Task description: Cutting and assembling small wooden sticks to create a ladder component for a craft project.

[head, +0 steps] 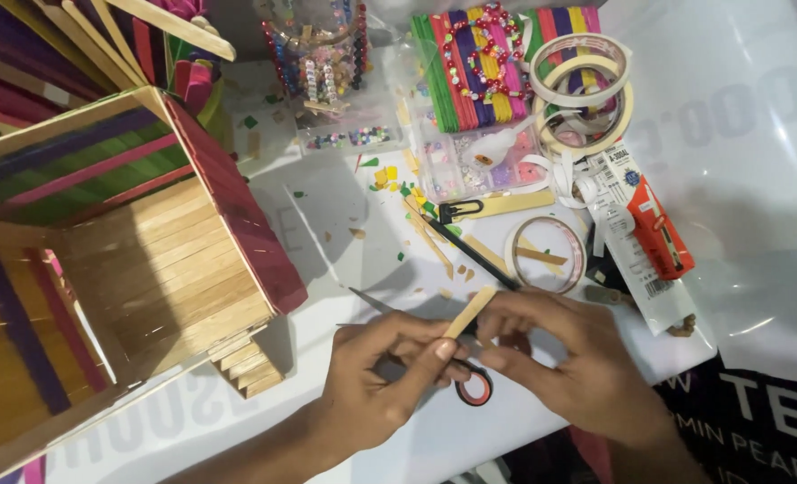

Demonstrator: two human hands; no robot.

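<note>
A plain wooden craft stick [472, 310] is pinched between both hands low in the middle of the view. My left hand [382, 376] grips its lower end with thumb and fingers. My right hand [567, 358] holds it from the right side. Under the hands lie scissors [475, 389] with a red and black handle loop; their blade tip [369, 299] pokes out to the left. To the left stands a large open box built of craft sticks [138, 260], with plain, purple, green and pink walls.
White table cover [739, 125] with scattered stick scraps. Bundle of coloured sticks with a bead string [479, 63], tape rolls [582, 85], a clear bead container [322, 54], a bead tray [479, 166], a glue package [649, 233], a black pen [470, 251], a tape ring [549, 255].
</note>
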